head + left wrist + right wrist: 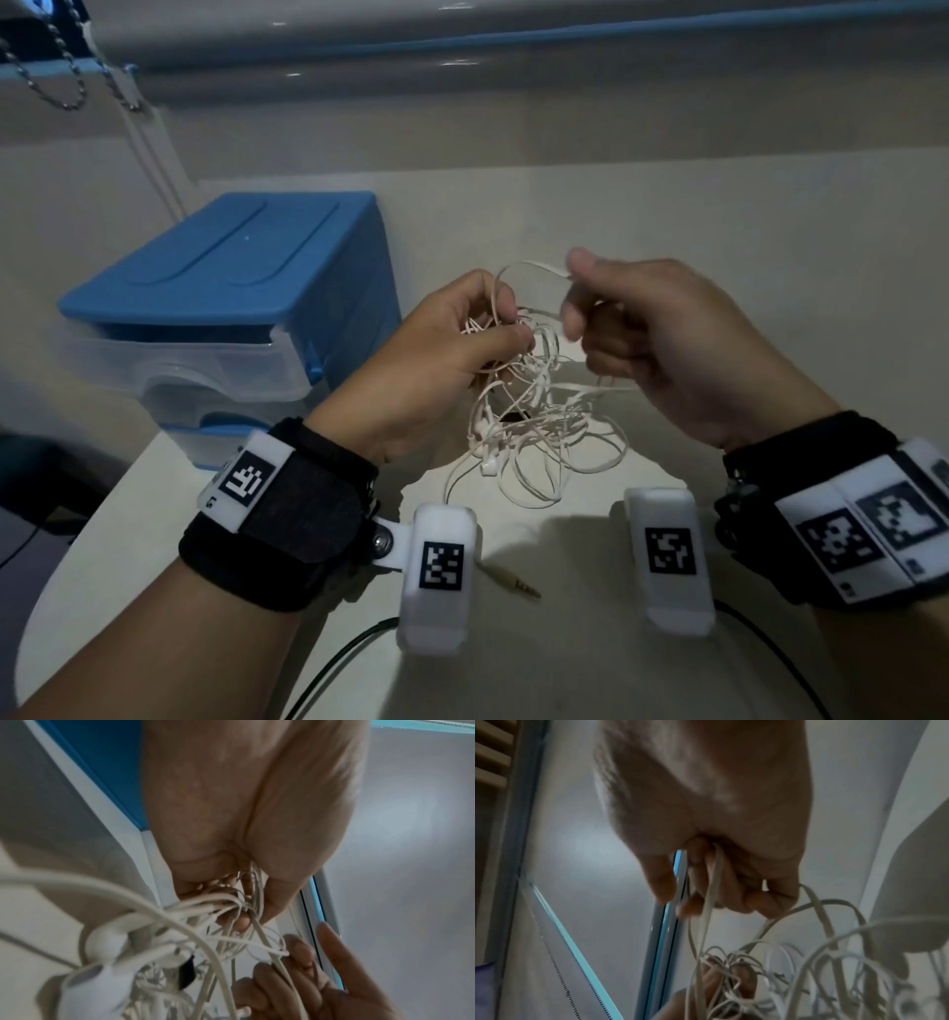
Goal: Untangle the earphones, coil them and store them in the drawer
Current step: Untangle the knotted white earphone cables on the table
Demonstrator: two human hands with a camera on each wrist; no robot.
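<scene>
- Earphones [518, 411]: white flat-cable set, badly tangled; the upper knot is lifted between both hands, and the lower loops and earbuds trail onto the table [719, 257] beneath and just nearer the person than the hands.
- Left hand [441, 354]: fingers and thumb curled round the main knot, grasping it.
- Right hand [662, 339]: thumb and fingers pinch a single strand drawn out of the knot; more cable runs through its curled fingers.
- Jack plug [513, 580]: gold-tipped, lying on the table near the wrists.
- Drawer [195, 360]: clear upper drawer of a blue-topped unit left of the left hand, pulled slightly open.
- Risk, as judged: pulling the pinched strand sideways could tighten the knot rather than free it; trailing loops may snag on the wrist-worn cameras.
- Writing: only coded square markers on the wrist gear; a small mark on the left band, possibly "L5", not surely legible. No brand visible.
</scene>
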